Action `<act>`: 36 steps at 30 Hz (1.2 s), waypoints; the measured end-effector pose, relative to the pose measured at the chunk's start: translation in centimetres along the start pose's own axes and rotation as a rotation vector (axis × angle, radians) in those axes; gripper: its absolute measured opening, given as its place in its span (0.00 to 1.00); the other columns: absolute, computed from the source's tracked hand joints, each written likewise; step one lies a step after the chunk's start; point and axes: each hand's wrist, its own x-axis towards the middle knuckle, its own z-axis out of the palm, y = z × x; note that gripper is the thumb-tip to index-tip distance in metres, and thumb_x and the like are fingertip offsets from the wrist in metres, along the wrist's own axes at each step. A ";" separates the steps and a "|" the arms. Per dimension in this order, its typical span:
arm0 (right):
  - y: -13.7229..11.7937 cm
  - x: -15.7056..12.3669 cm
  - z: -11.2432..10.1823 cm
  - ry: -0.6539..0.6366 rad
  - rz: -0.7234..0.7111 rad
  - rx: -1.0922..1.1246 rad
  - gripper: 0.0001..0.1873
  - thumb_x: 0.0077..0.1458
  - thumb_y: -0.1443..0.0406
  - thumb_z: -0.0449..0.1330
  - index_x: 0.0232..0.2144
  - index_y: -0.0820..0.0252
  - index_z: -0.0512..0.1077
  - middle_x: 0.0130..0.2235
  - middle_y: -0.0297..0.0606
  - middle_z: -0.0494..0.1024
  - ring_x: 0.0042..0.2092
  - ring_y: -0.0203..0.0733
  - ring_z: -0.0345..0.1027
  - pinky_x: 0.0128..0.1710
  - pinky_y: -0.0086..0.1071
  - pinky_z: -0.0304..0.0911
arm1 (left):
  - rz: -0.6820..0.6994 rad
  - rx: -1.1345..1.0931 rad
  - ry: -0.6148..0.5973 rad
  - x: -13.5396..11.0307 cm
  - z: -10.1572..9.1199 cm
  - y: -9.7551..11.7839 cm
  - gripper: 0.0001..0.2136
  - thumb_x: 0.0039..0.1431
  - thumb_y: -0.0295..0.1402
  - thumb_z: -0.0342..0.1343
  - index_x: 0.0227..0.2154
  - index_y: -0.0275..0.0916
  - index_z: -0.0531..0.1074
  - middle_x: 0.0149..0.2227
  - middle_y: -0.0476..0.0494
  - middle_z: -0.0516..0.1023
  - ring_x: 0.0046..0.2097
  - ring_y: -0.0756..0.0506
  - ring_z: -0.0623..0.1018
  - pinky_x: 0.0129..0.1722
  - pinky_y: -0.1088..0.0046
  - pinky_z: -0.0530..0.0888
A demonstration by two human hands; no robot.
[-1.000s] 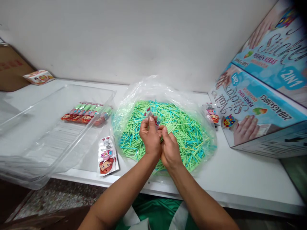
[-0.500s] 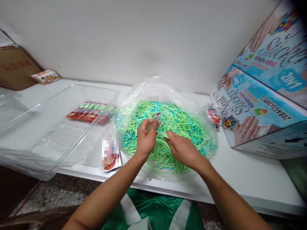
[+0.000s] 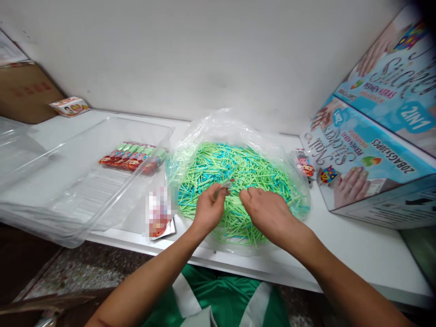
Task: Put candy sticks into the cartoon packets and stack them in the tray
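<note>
Green and blue thin sticks [image 3: 204, 165] fill a clear plastic bag [image 3: 218, 119] that lies open on the table. Over the near part of the heap, my left hand [image 3: 210, 206] pinches a small clear packet [image 3: 227, 183] with a reddish print. My right hand [image 3: 267, 211] is just to its right, fingers bent and pressed together, knuckles up. Whatever its fingertips hold is hidden, with green sticks directly behind them. Left of the bag, a partly blurred printed packet [image 3: 161, 218] lies near the table's front edge.
A clear plastic tray [image 3: 102, 222] at left holds a row of red and green packets [image 3: 131, 156]. Large blue printed cartons [image 3: 371, 159] stand at right, with a small packet [image 3: 304, 163] beside them. At far left are a brown carton [image 3: 25, 95] and a small box [image 3: 70, 106].
Both my hands have moved down toward me, the left with the small packet. My right hand has turned more knuckles-up, and the green piece at its fingertips no longer shows clearly.
</note>
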 end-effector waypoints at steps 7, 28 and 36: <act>1.5 -0.6 0.1 0.025 -0.006 0.332 0.07 0.62 0.67 0.45 0.39 0.60 0.62 0.32 0.40 0.73 0.32 0.42 0.68 0.27 0.31 0.52 | -0.163 -0.175 -0.100 -0.3 -0.1 0.2 0.09 0.51 0.38 0.60 0.30 0.36 0.76 0.29 0.43 0.78 0.31 0.48 0.76 0.33 0.73 0.72; 3.7 -0.8 0.1 -0.057 -0.158 0.855 0.24 0.62 0.58 0.46 0.60 0.56 0.57 0.54 0.44 0.71 0.52 0.48 0.66 0.51 0.43 0.59 | -0.150 -0.050 -0.239 -1.3 -1.4 0.5 0.10 0.49 0.39 0.61 0.27 0.36 0.79 0.23 0.48 0.75 0.25 0.50 0.70 0.28 0.74 0.67; 4.2 -0.4 -0.4 -0.183 -0.283 0.824 0.23 0.63 0.57 0.45 0.59 0.52 0.59 0.48 0.41 0.76 0.46 0.46 0.70 0.47 0.39 0.61 | 0.202 0.364 -0.195 -1.0 -2.4 0.3 0.07 0.52 0.38 0.58 0.27 0.43 0.79 0.26 0.47 0.79 0.33 0.46 0.75 0.44 0.66 0.69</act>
